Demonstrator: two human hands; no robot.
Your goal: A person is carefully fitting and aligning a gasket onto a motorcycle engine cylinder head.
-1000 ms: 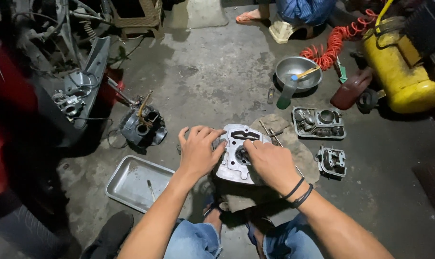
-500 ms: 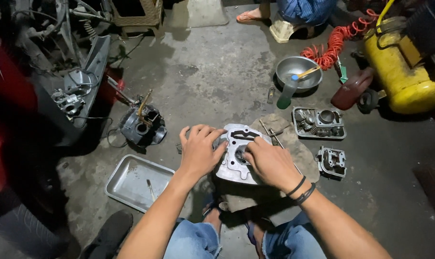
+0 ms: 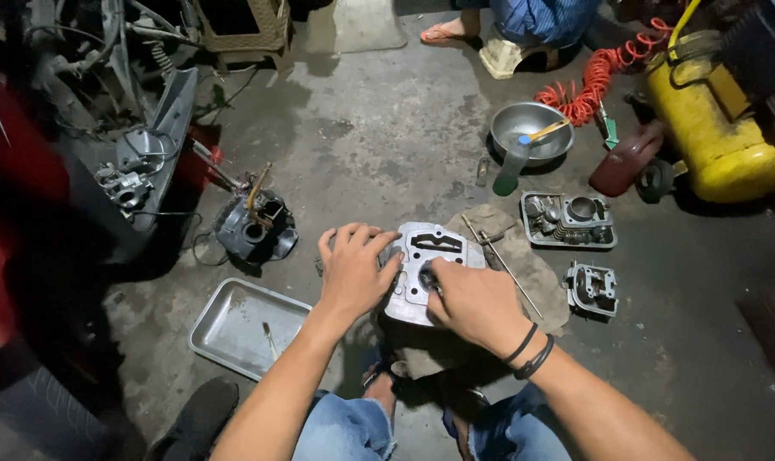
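Note:
A grey metal cylinder head (image 3: 426, 256) lies on a dirty rag (image 3: 524, 265) on the concrete floor in front of my knees. My left hand (image 3: 353, 269) grips its left edge, fingers curled over the top. Over its lower right part rests my right hand (image 3: 473, 303), fingers closed and pressing into a round port; whether something small is pinched in them is hidden. Two dark bands circle my right wrist. A thin metal rod (image 3: 503, 265) lies on the rag just right of the head.
A steel tray (image 3: 242, 329) sits at lower left, an engine cylinder block (image 3: 255, 226) beyond it. Two engine parts (image 3: 567, 220) (image 3: 590, 288) lie to the right. A metal bowl (image 3: 532, 128), red coiled hose (image 3: 592, 85), yellow compressor tank (image 3: 712, 128) and another person's sandalled foot (image 3: 443, 32) are at the back.
My right hand has slid slightly down and left over the cylinder head's port. My left hand keeps its hold on the left edge.

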